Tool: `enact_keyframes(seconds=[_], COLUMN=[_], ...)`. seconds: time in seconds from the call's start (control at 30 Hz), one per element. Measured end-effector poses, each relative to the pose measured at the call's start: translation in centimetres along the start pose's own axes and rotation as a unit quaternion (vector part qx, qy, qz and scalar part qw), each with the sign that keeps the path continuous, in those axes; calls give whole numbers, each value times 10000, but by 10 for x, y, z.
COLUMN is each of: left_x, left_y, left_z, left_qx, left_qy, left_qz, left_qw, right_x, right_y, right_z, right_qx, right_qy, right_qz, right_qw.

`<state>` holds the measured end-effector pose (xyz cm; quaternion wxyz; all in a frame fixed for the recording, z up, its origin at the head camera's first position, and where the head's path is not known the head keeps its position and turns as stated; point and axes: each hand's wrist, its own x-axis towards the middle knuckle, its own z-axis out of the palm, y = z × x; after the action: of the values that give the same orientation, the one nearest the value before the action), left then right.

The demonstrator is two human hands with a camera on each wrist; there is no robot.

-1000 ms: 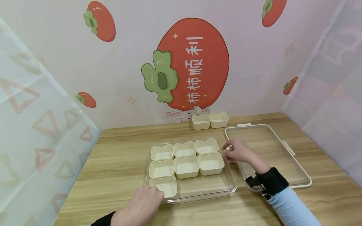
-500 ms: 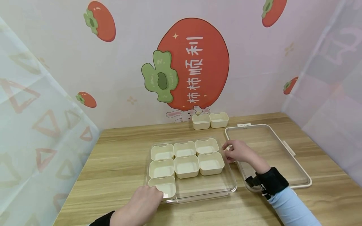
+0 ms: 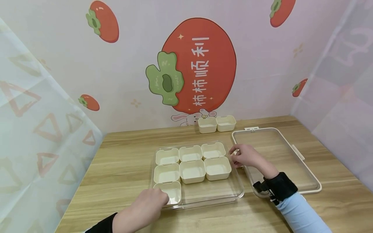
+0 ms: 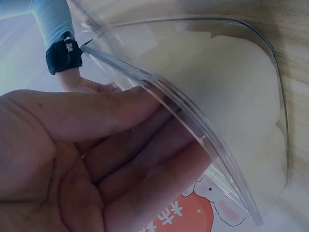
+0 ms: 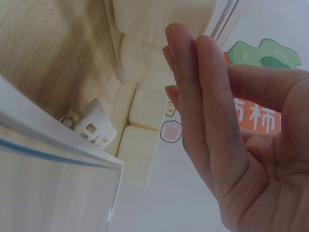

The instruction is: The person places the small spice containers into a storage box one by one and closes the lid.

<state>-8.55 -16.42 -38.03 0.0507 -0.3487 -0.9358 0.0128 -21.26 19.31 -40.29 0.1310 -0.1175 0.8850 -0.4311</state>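
A clear tray holds several cream boxes in rows, including a front-left box. My left hand is at the tray's front-left edge, its fingertips hidden over that box. In the left wrist view, the thumb and curled fingers of my left hand grip the clear tray's rim, some fingers showing through the plastic. By the tray's right side is my right hand. The right wrist view shows the fingers of this right hand fairly straight, holding nothing; whether they touch the tray cannot be told.
A clear lid with a pale rim lies right of the tray, partly under my right forearm. Behind the tray, against the patterned backdrop, stand a cream box and another cream box, side by side.
The front-left box has shifted slightly left in the tray. My left hand has moved a little left, its knuckles turning slightly. The right hand looks the same.
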Motion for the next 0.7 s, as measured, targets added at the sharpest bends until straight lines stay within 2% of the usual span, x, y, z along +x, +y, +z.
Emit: enact_keyframes(seconds=[0.1,0.23,0.47,0.63,0.7], left_x=[2,3,3,5,6], left_y=[-1,-1,-3,-6,-7], left_z=[-2,-4,-6,-7,-8], left_qx=[-420,-697,-781,-857,-755], left_qy=[-62,-35,-8,-103,-142], left_qz=[-144,-175,-123,-47,27], left_qw=[9990,9974,9969,9963,9970], right_x=[0,0,0,0,0], right_y=[0,1,0,-1,-1], right_z=[0,0,-1,0,0], right_qx=[5,71,72,17,-11], right_qy=[-9,-27,-11,11,9], right_qz=[-10,-7,-20,-31,-32], right_qw=[10000,10000,10000,10000,10000])
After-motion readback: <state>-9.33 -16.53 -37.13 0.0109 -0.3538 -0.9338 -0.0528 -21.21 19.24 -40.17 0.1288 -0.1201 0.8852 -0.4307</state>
